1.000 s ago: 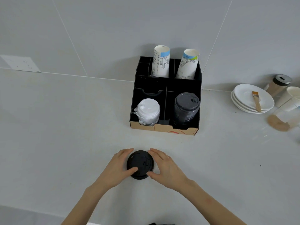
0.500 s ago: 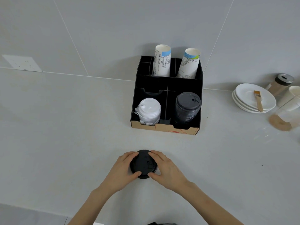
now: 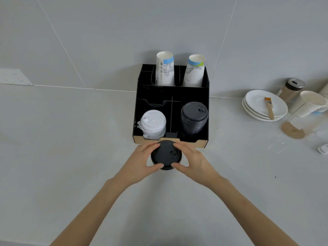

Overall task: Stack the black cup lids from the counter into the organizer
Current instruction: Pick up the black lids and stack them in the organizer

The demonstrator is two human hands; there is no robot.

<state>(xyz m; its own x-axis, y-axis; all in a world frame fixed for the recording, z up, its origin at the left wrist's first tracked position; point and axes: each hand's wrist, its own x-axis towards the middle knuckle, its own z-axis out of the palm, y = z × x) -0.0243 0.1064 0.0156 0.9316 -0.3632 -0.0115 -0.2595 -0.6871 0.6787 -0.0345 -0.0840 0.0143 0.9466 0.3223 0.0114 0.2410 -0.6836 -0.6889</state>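
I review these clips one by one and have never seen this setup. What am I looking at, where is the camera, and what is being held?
No machine here: a person's two bare hands, filmed from a head-worn camera looking down. The left hand and right hand share a grip on a small stack of black lids, just in front of the organizer on the counter. Inside it are white lids, a black lid stack and two paper cup stacks. To the right lie plates bearing a brush.

black lid stack [image 3: 194, 118] fills slot, counter [image 3: 71, 148] open
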